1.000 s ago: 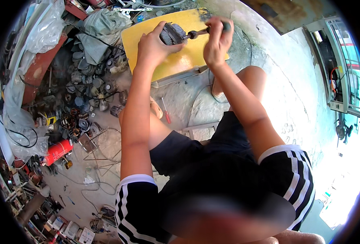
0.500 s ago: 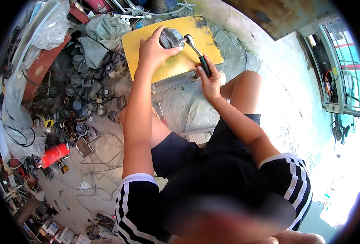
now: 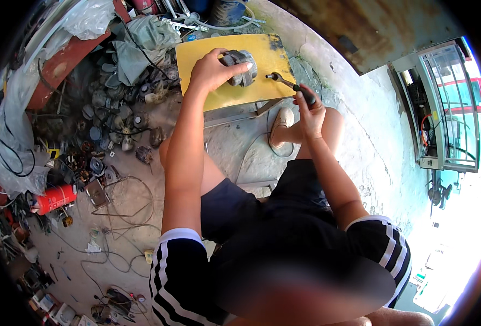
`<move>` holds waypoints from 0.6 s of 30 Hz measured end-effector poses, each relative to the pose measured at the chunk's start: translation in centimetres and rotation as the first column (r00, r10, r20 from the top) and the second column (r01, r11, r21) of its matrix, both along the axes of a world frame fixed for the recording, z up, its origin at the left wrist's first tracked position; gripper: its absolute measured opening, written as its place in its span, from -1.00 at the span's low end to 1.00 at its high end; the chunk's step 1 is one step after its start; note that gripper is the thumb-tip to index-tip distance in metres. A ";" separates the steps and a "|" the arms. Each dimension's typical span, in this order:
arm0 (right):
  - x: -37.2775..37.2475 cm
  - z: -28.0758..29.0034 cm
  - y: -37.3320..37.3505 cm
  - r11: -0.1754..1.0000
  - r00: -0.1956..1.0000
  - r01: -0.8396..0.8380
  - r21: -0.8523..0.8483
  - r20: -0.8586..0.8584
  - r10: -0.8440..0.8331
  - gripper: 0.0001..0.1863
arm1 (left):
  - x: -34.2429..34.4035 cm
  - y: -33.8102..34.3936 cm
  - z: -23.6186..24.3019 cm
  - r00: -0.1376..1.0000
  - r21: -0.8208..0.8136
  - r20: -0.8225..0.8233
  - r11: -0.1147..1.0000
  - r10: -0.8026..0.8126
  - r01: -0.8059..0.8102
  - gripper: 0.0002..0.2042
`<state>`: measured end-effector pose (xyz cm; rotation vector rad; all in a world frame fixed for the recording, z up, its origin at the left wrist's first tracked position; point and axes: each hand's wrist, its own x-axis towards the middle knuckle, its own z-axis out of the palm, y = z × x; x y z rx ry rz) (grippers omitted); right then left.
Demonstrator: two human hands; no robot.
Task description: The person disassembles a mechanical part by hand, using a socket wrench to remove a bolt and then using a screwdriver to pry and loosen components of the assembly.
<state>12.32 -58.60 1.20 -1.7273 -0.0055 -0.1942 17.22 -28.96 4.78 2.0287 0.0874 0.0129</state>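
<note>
My left hand (image 3: 210, 68) clamps the grey motor (image 3: 241, 66) on the yellow table (image 3: 208, 98). Right hand (image 3: 310, 111) grips a screwdriver (image 3: 292, 87) w/ fist closed (tip just beside motor).

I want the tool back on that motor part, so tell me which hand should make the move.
Right. The right hand already holds the dark-handled metal tool, its tip lying beside the grey round motor part. The left hand is busy gripping that part on the yellow board.

Matt grey metal motor (image 3: 243, 66)

Red cylinder (image 3: 54, 199) (amid floor clutter)
</note>
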 end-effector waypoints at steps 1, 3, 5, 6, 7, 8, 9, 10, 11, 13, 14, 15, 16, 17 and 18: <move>0.7 0.2 0.0 0.999 0.999 -0.002 -0.037 0.050 0.003 -0.69 | 0.3 0.3 -1.1 0.999 0.002 -0.033 1.000 -0.025 0.025 -0.11; 1.5 1.8 0.6 0.986 0.994 0.034 -0.163 0.108 -0.016 -0.73 | 0.1 0.1 -0.5 0.997 0.094 -0.057 0.994 -0.047 0.052 -0.09; 2.2 3.0 1.7 0.976 0.992 0.040 -0.214 0.125 -0.013 -0.73 | 0.1 0.4 -0.5 0.999 0.154 -0.047 0.988 -0.015 0.022 -0.09; 2.6 3.3 2.1 0.974 0.992 0.022 -0.224 0.124 0.006 -0.73 | 0.4 0.7 -0.9 0.999 0.167 -0.025 0.986 0.023 -0.019 -0.09; 2.7 3.7 2.5 0.972 0.992 0.005 -0.235 0.123 0.024 -0.73 | 0.7 0.9 -1.4 0.998 0.179 -0.002 0.982 0.061 -0.060 -0.09; 2.8 4.5 3.2 0.943 0.983 0.013 -0.334 0.177 0.049 -0.73 | 1.0 1.3 -1.8 0.994 0.186 0.092 0.979 0.063 -0.079 -0.09; 2.7 5.5 3.8 0.904 0.971 0.029 -0.427 0.228 0.077 -0.72 | 1.3 1.6 -2.1 0.981 0.192 0.185 0.977 0.060 -0.096 -0.09; 2.7 6.0 4.4 0.856 0.955 0.049 -0.515 0.276 0.111 -0.72 | 1.5 1.8 -2.4 0.959 0.197 0.277 0.974 0.057 -0.115 -0.10; 2.9 5.9 4.7 0.878 0.928 0.028 -0.478 0.338 0.155 -0.70 | 1.4 1.4 -2.1 0.971 0.148 0.236 0.986 0.045 -0.082 -0.11; 3.7 6.1 5.8 0.974 0.952 -0.145 -0.173 0.244 0.185 -0.72 | 1.6 0.2 -1.5 0.988 0.044 0.155 0.999 0.015 -0.022 -0.15; 4.2 6.3 6.1 0.976 0.956 -0.217 -0.003 0.203 0.214 -0.72 | 1.6 -0.1 -1.3 0.987 0.057 0.159 0.998 0.023 -0.033 -0.16; 4.8 6.4 6.2 0.956 0.958 -0.272 0.110 0.126 0.258 -0.78 | 1.7 -0.4 -1.2 0.986 0.071 0.164 0.997 0.032 -0.044 -0.18; 5.4 6.3 6.3 0.956 0.955 -0.265 0.126 0.173 0.242 -0.79 | 1.7 -0.5 -1.1 0.985 0.084 0.169 0.995 0.040 -0.055 -0.20; 6.2 6.1 6.5 0.956 0.950 -0.256 0.142 0.219 0.222 -0.80 | 1.8 -0.5 -1.1 0.985 0.094 0.168 0.994 0.040 -0.057 -0.21; 6.9 5.9 6.7 0.956 0.943 -0.248 0.157 0.264 0.202 -0.81 | 1.9 -0.4 -1.1 0.985 0.104 0.169 0.993 0.041 -0.059 -0.22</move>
